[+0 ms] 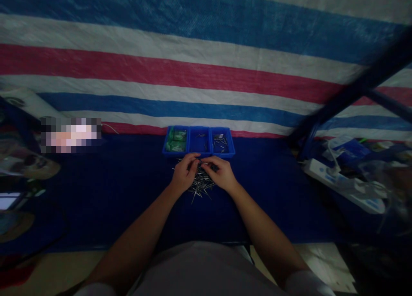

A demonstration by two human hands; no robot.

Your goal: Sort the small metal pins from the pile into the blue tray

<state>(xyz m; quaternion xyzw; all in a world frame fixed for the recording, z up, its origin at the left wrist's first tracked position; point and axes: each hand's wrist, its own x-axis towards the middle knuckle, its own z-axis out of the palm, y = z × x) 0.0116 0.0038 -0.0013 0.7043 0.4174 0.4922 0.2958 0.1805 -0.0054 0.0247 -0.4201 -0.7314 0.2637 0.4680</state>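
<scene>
My left hand point(186, 172) and my right hand point(221, 172) meet over a pile of thin, pointed metal pins point(201, 185) on the blue table. The right thumb and forefinger are pinched on what looks like one slim metal pin point(204, 162). Left-hand fingers are closed close beside it; what they hold, if anything, is too small to make out. Just beyond the hands stands a blue three-compartment tray point(189, 141). Green plastic packets point(177, 140) fill its left compartment, a few pins lie in the middle one, and several pins point(220, 142) are in the right one.
Striped tarpaulin point(206, 77) hangs behind the blue table point(122, 193). A white power strip point(344, 186) with cables and plastic bags lies at the right, by a dark blue metal frame point(347, 90). Bags and a lit screen point(10, 200) are at the left.
</scene>
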